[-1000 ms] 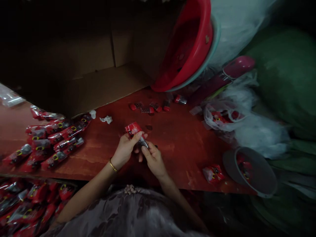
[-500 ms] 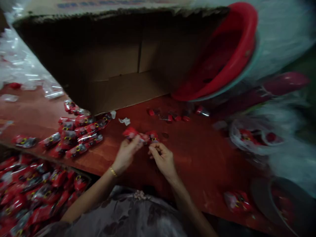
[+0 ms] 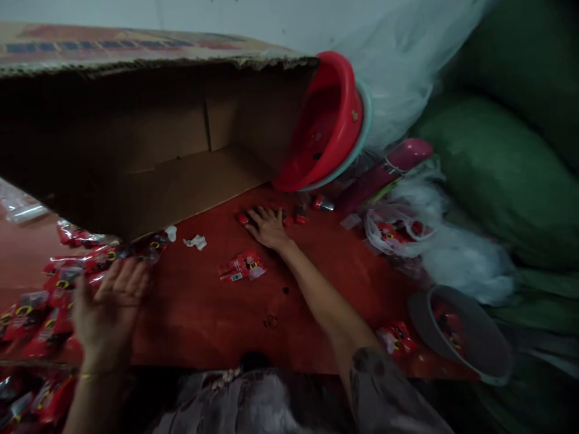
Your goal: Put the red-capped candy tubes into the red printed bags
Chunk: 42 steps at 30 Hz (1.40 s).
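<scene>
No lettering is legible (blurred blue print (image 3: 99,46) on the cardboard box (image 3: 194,181)).

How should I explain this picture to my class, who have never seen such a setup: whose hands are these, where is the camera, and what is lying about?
There is no machine: a person works bare-handed. One camera, worn on their head, looks forward and down. The left hand is blurred, open and holding nothing visible, near a heap of red packets. The right hand reaches across the reddish table, fingers spread over small red-ended pieces. Between the hands lies a single red packet. Beyond stands an open cardboard box, with a red basin beside it; a grey tub is at the right.
</scene>
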Motion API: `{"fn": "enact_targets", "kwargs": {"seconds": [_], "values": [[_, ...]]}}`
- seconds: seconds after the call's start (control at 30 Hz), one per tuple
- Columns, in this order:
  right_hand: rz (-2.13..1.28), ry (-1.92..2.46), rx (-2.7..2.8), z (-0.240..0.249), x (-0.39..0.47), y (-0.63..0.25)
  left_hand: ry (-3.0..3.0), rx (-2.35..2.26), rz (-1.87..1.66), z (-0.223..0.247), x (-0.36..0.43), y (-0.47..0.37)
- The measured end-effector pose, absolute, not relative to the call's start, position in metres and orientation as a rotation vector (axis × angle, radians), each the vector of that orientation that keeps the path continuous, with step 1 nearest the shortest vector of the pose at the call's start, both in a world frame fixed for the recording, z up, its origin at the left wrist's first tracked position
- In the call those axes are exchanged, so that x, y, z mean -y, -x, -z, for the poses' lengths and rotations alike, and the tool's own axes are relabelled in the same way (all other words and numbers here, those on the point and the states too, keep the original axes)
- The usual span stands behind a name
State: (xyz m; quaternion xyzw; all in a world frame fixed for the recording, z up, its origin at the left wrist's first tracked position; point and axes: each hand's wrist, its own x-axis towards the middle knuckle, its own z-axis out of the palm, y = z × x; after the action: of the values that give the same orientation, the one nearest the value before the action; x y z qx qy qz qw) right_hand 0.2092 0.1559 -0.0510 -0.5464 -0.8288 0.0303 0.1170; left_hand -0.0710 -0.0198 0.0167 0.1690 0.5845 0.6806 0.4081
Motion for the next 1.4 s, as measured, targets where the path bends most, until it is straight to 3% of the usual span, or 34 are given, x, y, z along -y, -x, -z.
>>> {"fn": "enact_targets", "kwargs": {"seconds": [0.1,0.27,0.4,0.5,0.87,1.0,1.2,1.4], "values": [[-0.057,1.542,2.462,0.062,-0.138,-0.224,-0.838,-1.620,-1.534,-0.001,0.010,0.024],[-0.049,1.559,2.446,0.072,-0.088,-0.259,-2.088,-1.619,-0.837,0.024,-0.021,-0.045],[-0.018,1.627,2.354,0.076,-0.053,-0.271,-2.369,-1.677,-0.438,0.040,-0.038,-0.071],[-0.015,1.633,2.216,0.078,-0.033,-0.269,-2.387,-1.699,-0.330,0.048,-0.038,-0.072],[-0.067,1.462,2.021,0.069,-0.004,-0.239,-2.283,-1.794,-0.460,0.041,-0.028,-0.025],[-0.120,1.378,1.939,0.058,0.001,-0.232,-2.005,-1.750,-0.725,0.041,-0.029,-0.020],[-0.687,1.311,1.596,0.043,0.011,-0.209,-1.195,-1.532,-1.260,0.020,-0.023,-0.043],[-1.097,1.261,1.271,0.047,0.008,-0.192,-0.765,-1.266,-1.362,0.012,-0.019,-0.079]]}}
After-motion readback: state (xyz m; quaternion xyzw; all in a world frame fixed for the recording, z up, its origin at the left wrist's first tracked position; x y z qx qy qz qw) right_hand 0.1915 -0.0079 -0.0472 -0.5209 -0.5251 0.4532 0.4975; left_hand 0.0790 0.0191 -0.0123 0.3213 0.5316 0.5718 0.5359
